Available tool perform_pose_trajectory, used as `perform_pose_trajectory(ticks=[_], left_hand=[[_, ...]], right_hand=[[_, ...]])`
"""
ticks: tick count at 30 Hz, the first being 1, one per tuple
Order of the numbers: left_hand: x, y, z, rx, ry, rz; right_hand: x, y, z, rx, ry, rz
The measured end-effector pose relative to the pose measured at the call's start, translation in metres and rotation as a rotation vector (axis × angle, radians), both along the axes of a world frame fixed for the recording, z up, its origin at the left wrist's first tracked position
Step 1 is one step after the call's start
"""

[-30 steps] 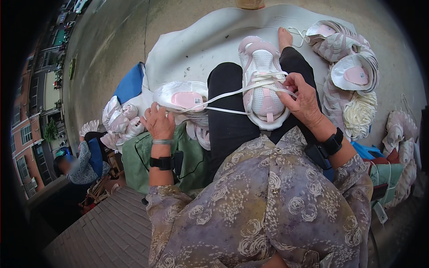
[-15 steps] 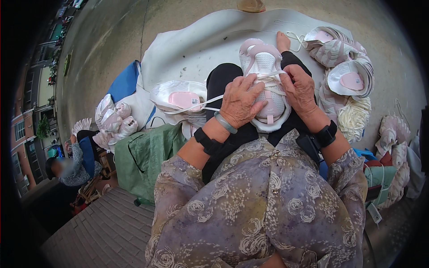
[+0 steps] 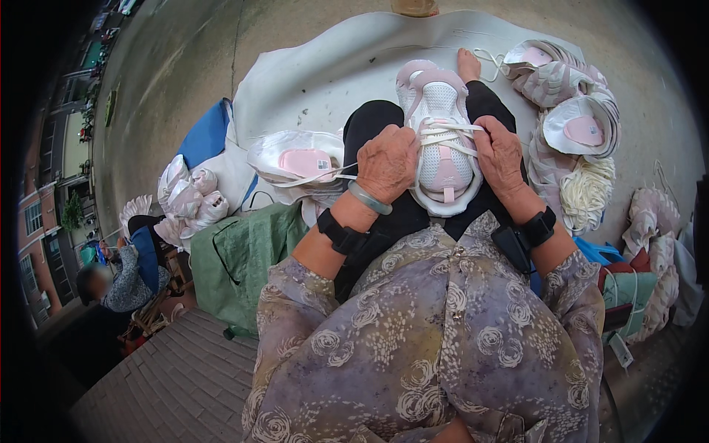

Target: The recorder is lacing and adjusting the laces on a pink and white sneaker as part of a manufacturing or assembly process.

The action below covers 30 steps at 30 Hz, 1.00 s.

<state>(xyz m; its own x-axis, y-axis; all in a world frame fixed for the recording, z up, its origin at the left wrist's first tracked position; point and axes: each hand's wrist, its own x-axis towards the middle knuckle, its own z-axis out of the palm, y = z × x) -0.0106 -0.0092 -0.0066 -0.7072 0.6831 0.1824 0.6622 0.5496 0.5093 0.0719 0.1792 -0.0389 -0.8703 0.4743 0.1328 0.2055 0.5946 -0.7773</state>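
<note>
In the head view: left hand (image 3: 388,162) closed tight on a lace (image 3: 444,133) at the left edge of the shoe (image 3: 444,153); right hand (image 3: 500,156) pinching lace at its right edge. Shoe lying on the lap, between both hands. By the white sheet's (image 3: 317,81) left edge, stacked uppers (image 3: 304,164) beside the left knee; along its right edge, a curved stack (image 3: 561,87) and a cream hank (image 3: 587,193).
</note>
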Motion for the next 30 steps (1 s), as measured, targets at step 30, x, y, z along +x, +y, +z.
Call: perform_pose_trajectory(ticks=[30], left_hand=[[-0.03,-0.08,0.06,0.289,-0.669,-0.089]], right_hand=[[0.036,0.023,0.029,0.06,0.037,0.394]])
